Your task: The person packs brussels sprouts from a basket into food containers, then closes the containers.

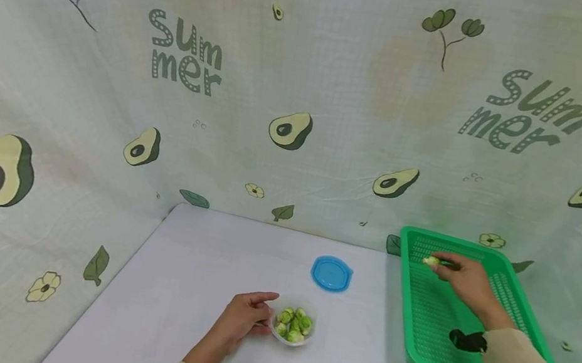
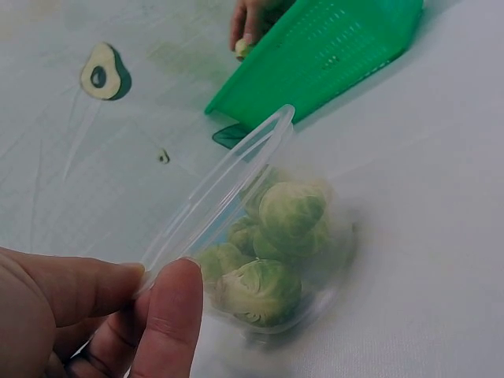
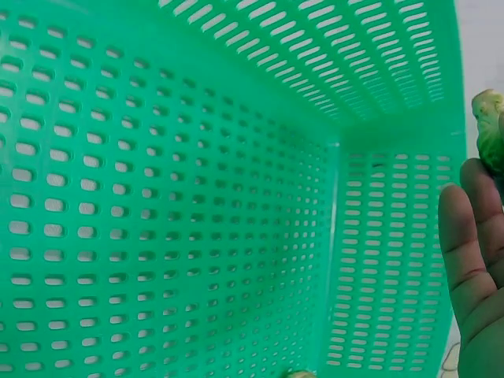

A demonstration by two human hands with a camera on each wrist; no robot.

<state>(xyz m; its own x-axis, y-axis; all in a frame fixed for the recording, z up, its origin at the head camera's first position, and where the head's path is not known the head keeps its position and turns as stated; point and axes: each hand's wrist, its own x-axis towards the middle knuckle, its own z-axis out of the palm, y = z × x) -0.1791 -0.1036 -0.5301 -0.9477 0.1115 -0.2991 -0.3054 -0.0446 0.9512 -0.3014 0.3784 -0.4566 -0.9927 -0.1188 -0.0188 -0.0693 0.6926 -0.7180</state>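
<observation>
My left hand point(image 1: 245, 316) pinches the rim of a clear round plastic bowl point(image 2: 287, 118) between thumb and finger. Several green Brussels sprouts point(image 1: 294, 323) lie inside it; the left wrist view shows them through the clear wall. Over the far part of a green plastic basket point(image 1: 415, 353), my right hand point(image 1: 466, 282) holds a single Brussels sprout point(image 1: 431, 261) by its fingertips. That sprout point(image 3: 488, 130) appears at the right edge of the right wrist view, partly cut off. A small pale-green piece point(image 3: 299, 374) peeks in at the bottom of that view, mostly out of frame.
A blue plastic lid point(image 1: 331, 274) lies on the white tabletop point(image 1: 197, 268), beyond the bowl and left of the basket. A printed cloth point(image 1: 340, 88) with avocados and lettering hangs behind the table and along its sides. The basket has raised, slotted walls.
</observation>
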